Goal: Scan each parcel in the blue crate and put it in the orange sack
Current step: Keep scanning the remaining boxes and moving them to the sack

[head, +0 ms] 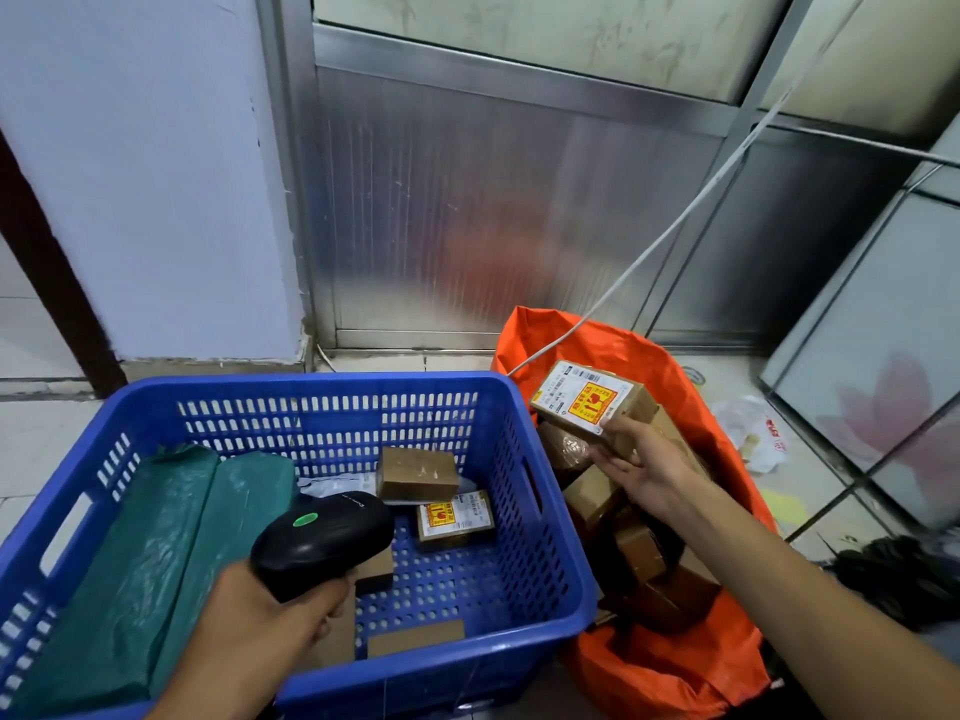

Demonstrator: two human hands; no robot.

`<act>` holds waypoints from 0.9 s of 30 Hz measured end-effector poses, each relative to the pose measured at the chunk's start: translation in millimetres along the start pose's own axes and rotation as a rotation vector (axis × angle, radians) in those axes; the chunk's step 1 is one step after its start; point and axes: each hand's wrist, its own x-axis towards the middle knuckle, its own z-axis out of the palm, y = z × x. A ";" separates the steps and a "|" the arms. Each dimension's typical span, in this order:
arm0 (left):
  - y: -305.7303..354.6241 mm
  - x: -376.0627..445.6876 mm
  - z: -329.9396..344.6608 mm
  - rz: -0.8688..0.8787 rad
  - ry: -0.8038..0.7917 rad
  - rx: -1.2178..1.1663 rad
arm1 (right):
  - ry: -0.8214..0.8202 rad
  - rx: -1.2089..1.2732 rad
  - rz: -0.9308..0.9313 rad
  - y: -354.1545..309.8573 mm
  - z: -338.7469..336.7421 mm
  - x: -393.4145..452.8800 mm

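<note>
My left hand [270, 610] grips a black barcode scanner [322, 543] with a green light, held over the blue crate [535, 517]. My right hand [641, 467] holds a small cardboard parcel [587, 402] with a yellow and red label above the open orange sack [670, 366], fingers curled round its near edge. Several brown boxes [644, 553] lie inside the sack. In the crate lie a plain brown box [418, 475], a labelled box [454, 519], flat cardboard parcels [415, 636] and green plastic mailers [156, 553].
The crate and sack stand on a tiled floor against a metal-framed partition [467, 210]. A white cable [675, 226] runs down into the sack. Crumpled white packaging [753, 433] lies on the floor to the right. A dark bundle [898, 574] sits at the far right.
</note>
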 end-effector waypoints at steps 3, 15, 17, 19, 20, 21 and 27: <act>0.0 0.6 -0.7 -0.003 -0.003 0.001 | 0.056 0.047 -0.012 -8.9 -5.7 6.1; 1.5 -1.2 -1.0 -0.015 -0.020 0.017 | 0.111 0.046 -0.005 -29.3 -21.4 20.8; 1.3 -0.8 -0.3 -0.018 -0.019 0.023 | 0.123 0.041 -0.004 -29.3 -24.0 25.8; 0.7 -0.4 0.6 -0.019 -0.017 0.031 | 0.143 0.027 -0.019 -28.5 -28.6 33.2; 0.6 0.1 1.0 -0.018 -0.014 0.035 | 0.157 0.026 -0.020 -29.1 -30.0 35.2; 0.5 0.8 1.6 -0.021 -0.010 0.037 | 0.177 0.027 -0.028 -29.2 -31.4 38.7; 1.7 2.4 4.4 -0.016 0.003 0.024 | 0.322 0.014 -0.083 -19.7 -39.1 52.0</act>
